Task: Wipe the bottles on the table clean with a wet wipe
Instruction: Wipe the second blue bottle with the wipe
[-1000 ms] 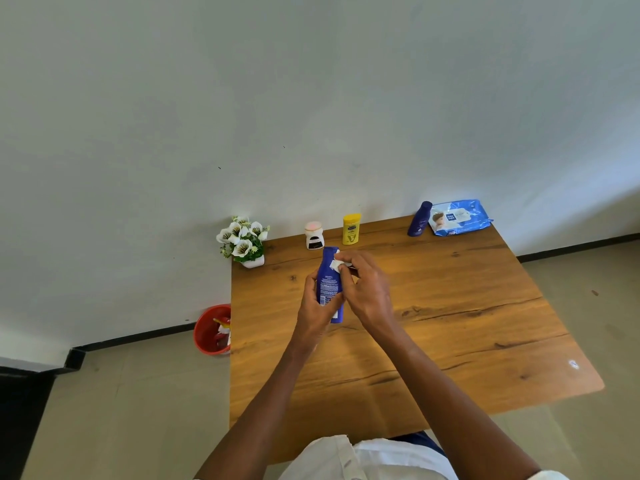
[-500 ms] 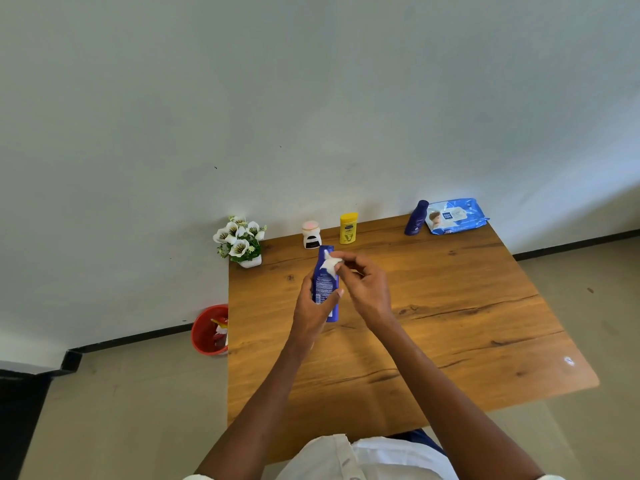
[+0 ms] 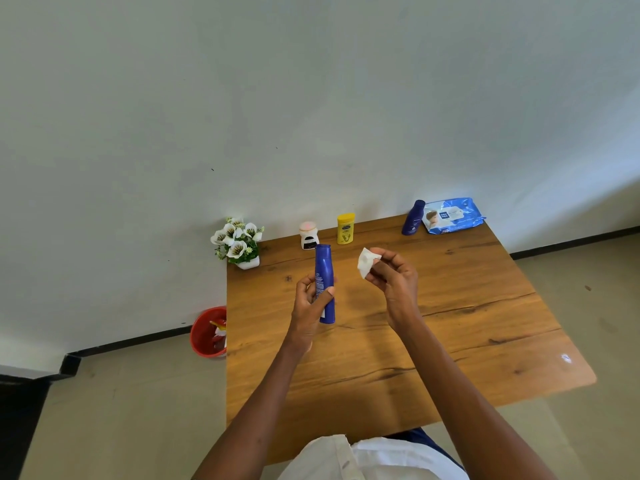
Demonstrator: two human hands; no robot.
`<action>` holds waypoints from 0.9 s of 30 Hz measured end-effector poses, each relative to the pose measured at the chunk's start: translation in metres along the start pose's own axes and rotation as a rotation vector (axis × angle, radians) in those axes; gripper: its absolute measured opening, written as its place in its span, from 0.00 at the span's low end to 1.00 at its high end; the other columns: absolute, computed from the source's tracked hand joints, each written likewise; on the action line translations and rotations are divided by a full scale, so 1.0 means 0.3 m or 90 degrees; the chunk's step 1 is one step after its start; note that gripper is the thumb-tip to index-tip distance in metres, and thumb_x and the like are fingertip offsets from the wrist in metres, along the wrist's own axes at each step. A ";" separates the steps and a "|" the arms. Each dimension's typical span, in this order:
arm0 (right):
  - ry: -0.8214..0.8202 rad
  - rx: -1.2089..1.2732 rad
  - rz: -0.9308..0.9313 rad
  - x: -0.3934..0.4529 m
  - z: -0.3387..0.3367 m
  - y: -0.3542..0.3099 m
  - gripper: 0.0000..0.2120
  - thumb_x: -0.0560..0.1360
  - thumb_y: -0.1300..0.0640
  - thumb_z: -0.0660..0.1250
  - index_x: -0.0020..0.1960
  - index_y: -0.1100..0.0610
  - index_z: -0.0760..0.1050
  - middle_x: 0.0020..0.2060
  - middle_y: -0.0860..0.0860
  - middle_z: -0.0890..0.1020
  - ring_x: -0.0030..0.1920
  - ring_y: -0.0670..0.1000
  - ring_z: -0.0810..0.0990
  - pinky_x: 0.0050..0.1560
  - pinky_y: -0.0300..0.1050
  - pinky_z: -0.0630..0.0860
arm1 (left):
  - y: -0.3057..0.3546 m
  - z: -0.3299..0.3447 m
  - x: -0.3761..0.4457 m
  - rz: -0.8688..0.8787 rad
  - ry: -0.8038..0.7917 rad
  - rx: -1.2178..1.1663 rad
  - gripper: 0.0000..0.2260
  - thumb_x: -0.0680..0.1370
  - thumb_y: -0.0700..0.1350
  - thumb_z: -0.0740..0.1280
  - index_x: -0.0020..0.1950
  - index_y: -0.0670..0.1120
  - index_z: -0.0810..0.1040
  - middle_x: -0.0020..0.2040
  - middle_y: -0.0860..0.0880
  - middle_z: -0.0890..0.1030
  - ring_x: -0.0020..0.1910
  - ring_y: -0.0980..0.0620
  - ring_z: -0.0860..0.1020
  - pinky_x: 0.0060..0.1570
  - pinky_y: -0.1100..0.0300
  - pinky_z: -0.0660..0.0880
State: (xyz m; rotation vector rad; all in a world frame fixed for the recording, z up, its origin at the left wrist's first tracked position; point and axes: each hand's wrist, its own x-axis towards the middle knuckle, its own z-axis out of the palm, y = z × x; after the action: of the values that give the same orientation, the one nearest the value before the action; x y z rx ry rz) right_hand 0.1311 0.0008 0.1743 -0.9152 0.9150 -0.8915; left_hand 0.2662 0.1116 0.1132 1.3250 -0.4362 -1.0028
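Note:
My left hand [image 3: 309, 303] grips a tall blue bottle [image 3: 324, 268] around its middle and holds it upright above the wooden table [image 3: 450, 323]. To its right, my right hand [image 3: 393, 277] pinches a small white wet wipe [image 3: 366, 262] between thumb and fingers, a short gap away from the bottle. Along the table's far edge stand a small white bottle with a pink cap [image 3: 308, 235], a yellow bottle [image 3: 345, 228] and a dark blue bottle [image 3: 413, 218].
A blue pack of wet wipes [image 3: 453, 216] lies at the far right corner beside the dark blue bottle. A pot of white flowers [image 3: 239, 242] sits at the far left corner. A red bin [image 3: 207, 332] stands on the floor left of the table.
My right hand has lifted the wipe off the top of the blue bottle and moved right, away from it. My left hand still holds the bottle upright.

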 end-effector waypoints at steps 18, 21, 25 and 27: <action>-0.030 -0.052 0.003 -0.020 -0.017 -0.003 0.11 0.80 0.67 0.64 0.55 0.54 0.80 0.47 0.49 0.86 0.49 0.47 0.85 0.48 0.42 0.82 | 0.057 -0.059 -0.036 -0.183 -0.066 -0.389 0.22 0.83 0.49 0.58 0.75 0.41 0.71 0.66 0.35 0.77 0.58 0.43 0.81 0.53 0.53 0.78; -0.030 -0.055 0.008 -0.020 -0.022 -0.002 0.11 0.80 0.67 0.64 0.56 0.55 0.80 0.50 0.51 0.85 0.51 0.49 0.84 0.49 0.43 0.82 | 0.052 -0.057 -0.035 -0.205 -0.070 -0.384 0.23 0.83 0.52 0.57 0.71 0.40 0.75 0.64 0.35 0.78 0.51 0.43 0.80 0.51 0.51 0.75; -0.032 -0.054 0.011 -0.022 -0.031 -0.007 0.11 0.80 0.67 0.64 0.57 0.56 0.80 0.51 0.52 0.85 0.51 0.49 0.84 0.47 0.41 0.82 | 0.044 -0.053 -0.032 -0.211 -0.071 -0.410 0.23 0.83 0.53 0.55 0.69 0.40 0.77 0.61 0.37 0.80 0.50 0.44 0.79 0.50 0.50 0.75; -0.033 -0.055 0.011 -0.022 -0.036 -0.010 0.11 0.80 0.67 0.64 0.57 0.56 0.80 0.52 0.53 0.85 0.52 0.49 0.84 0.47 0.41 0.82 | 0.044 -0.048 -0.033 -0.209 -0.069 -0.416 0.23 0.83 0.53 0.55 0.71 0.40 0.75 0.62 0.37 0.79 0.51 0.44 0.78 0.50 0.50 0.75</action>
State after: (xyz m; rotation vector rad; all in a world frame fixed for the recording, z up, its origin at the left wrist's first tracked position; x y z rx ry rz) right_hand 0.1185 0.0030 0.1753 -0.9986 0.9217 -0.8150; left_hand 0.2766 0.1270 0.1247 0.7602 0.0465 -1.3491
